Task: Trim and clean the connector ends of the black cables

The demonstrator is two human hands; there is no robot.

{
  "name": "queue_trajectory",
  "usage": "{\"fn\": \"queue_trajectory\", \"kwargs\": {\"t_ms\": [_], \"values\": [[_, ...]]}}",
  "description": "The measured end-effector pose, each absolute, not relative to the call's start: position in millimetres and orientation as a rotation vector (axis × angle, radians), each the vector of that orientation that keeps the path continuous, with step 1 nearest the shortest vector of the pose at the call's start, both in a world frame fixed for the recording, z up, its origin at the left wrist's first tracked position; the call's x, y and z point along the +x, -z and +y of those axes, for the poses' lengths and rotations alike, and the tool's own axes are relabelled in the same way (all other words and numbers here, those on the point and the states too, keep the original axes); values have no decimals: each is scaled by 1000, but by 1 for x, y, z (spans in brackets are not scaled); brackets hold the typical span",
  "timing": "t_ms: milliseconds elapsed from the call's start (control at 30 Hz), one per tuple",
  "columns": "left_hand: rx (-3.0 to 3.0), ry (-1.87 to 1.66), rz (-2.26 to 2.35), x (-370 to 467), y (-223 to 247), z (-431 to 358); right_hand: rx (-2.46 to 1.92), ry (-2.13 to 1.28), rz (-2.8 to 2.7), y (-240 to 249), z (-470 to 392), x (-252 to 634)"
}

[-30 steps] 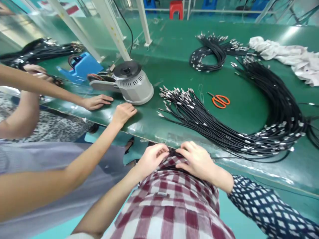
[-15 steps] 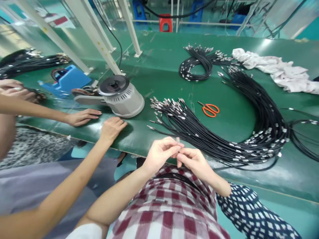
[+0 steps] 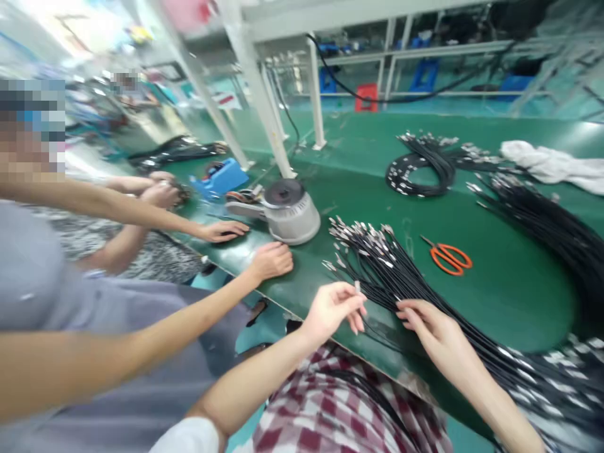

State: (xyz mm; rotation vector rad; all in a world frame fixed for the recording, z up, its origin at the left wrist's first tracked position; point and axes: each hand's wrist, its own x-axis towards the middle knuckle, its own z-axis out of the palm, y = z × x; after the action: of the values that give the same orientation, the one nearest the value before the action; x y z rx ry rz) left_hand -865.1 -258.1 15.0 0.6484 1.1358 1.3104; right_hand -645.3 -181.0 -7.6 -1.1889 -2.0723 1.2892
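Observation:
My left hand (image 3: 334, 309) is closed in a pinch above the bench edge. Between thumb and forefinger sits the pale, connector-like end of a thin cable (image 3: 357, 287); a dark strand trails down to the right below the fingers. My right hand (image 3: 436, 324) reaches over a large bundle of black cables (image 3: 415, 277). Its thumb and forefinger are pinched together at the bundle's near side, with a small pale bit at the fingertips that is too small to name. Metal-tipped ends of the bundle (image 3: 363, 236) fan out beyond my left hand.
Orange-handled scissors (image 3: 450, 258) lie behind the bundle. A coiled cable bundle (image 3: 419, 179) and white cloth (image 3: 552, 160) lie farther back. Left stand a round grey tape dispenser (image 3: 292, 217) and a blue tape holder (image 3: 224, 179). A co-worker's hands (image 3: 271, 259) rest beside the grey dispenser.
My hands, together before, are now apart; the right has moved right onto the cable bundle while the left keeps its pinch. The camera view has swung left and up.

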Motion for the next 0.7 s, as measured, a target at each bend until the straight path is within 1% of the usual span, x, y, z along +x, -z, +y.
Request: {"fn": "queue_trajectory", "kwargs": {"t_ms": [100, 233, 400, 600, 667, 700], "values": [[614, -1331, 1057, -869, 3, -254, -1190, -1303, -2075, 17, -173, -645], [572, -1329, 1017, -872, 22, -251, -1134, -1296, -2094, 10, -168, -651], [602, -1313, 991, -869, 32, -251, -1038, -1249, -2181, -14, -161, -678], [606, -1333, 948, -868, 36, -249, -830, -1182, -2317, -52, -150, -743], [603, -1337, 930, -868, 39, -247, -766, -1229, -2301, -64, -147, -772], [605, -1333, 920, -869, 40, -245, -732, -1305, -2265, -71, -146, -788]]}}
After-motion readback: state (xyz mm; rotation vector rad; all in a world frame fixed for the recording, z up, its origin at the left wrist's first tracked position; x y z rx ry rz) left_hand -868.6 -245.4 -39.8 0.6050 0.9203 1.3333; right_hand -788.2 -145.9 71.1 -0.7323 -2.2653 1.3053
